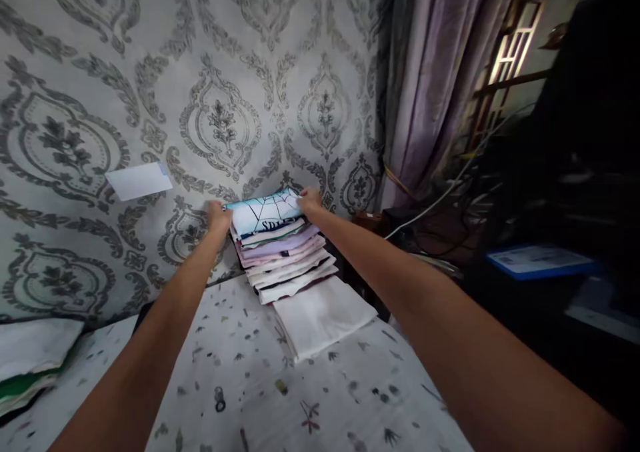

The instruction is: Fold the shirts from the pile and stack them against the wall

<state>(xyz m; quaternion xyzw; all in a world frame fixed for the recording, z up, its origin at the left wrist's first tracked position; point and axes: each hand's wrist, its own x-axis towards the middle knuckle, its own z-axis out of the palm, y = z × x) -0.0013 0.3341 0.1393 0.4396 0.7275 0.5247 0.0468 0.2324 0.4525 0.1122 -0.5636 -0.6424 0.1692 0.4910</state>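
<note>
Both my arms reach forward to a folded shirt (265, 211), white and light blue with a black web print and partly covered lettering. My left hand (219, 217) pinches its left edge, and my right hand (310, 201) grips the right edge. Under and in front of it, a row of folded clothes (285, 257) in white, pink and lilac overlaps like steps against the wall. Nearest to me in that row lies a wider folded white cloth (327, 315), flat on the bed.
A patterned sheet covers the bed (240, 385). More folded clothes (35, 355) lie at the left edge. A white paper (140, 181) is on the patterned wall (225, 52). On the right are a purple curtain (430, 72), a pale cable (450, 189) and a blue-edged flat object (543, 262).
</note>
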